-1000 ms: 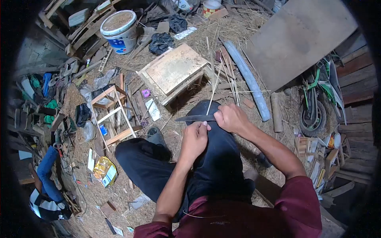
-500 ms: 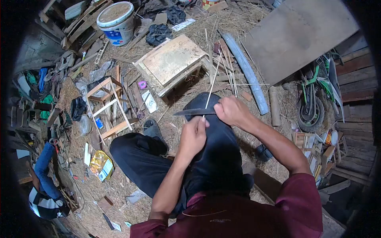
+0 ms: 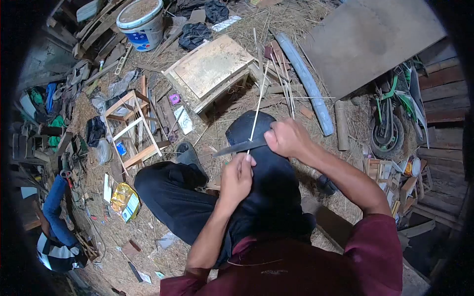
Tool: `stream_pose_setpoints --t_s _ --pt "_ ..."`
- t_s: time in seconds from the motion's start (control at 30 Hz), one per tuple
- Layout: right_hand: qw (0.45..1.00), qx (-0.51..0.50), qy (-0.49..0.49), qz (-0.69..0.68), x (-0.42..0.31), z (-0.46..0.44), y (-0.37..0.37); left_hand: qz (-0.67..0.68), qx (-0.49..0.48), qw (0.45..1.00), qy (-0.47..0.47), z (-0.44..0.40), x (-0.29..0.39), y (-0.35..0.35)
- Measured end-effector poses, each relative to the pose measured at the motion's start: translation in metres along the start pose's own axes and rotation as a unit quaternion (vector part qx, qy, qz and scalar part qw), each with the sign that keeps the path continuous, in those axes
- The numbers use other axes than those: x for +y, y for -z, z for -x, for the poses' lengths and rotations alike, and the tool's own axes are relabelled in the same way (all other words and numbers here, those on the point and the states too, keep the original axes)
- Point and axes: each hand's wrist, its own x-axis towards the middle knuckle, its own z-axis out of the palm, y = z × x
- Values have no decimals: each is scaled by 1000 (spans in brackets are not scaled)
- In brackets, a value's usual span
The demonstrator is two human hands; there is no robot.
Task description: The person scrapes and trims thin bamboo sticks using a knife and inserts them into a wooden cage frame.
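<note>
My left hand (image 3: 238, 178) is closed around the lower end of a thin pale wooden stick (image 3: 257, 114), which slants up and away over my raised knee. My right hand (image 3: 286, 140) grips a knife, its handle hidden in the fist. The dark knife blade (image 3: 236, 148) points left and lies across the stick, just above my left fingertips. Beneath both hands is my dark trouser knee (image 3: 245, 129). Beyond the knee, several similar thin sticks (image 3: 288, 92) lean near a low wooden box-like table (image 3: 210, 71).
A small wooden frame (image 3: 132, 129) stands to the left, near a pink tape measure (image 3: 174, 99). A white bucket (image 3: 143, 32) sits at the back left. To the right are a grey-blue pole (image 3: 307, 86), a large board (image 3: 370, 44) and a green motorbike (image 3: 392, 116). Shavings cover the floor.
The left hand has shifted slightly down and left with the stick's lower end. The blade's tip has dipped, so the knife slants more across the stick. The view has shifted a little.
</note>
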Motion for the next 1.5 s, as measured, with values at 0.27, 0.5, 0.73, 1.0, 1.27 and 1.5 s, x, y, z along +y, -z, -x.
stream_pose_setpoints --t_s 0.27,0.5,0.73,1.0,1.27,1.5 --pt "995 61 -71 -27 11 -1 -2 -3 9 999 53 78 -15 -1" --pt "1000 6 3 14 -4 0 1 -78 42 995 -44 -7 6 -3" --pt "999 10 -34 17 11 -14 -2 -154 24 987 -47 24 8 4" --pt "999 -31 -21 25 -2 -20 8 -203 90 963 -153 -14 11 2" --pt "997 -6 -81 14 11 -21 12 -167 40 984 -49 50 -7 8" --pt "999 -45 -26 15 4 -25 12 -170 73 977 -103 -11 11 4"
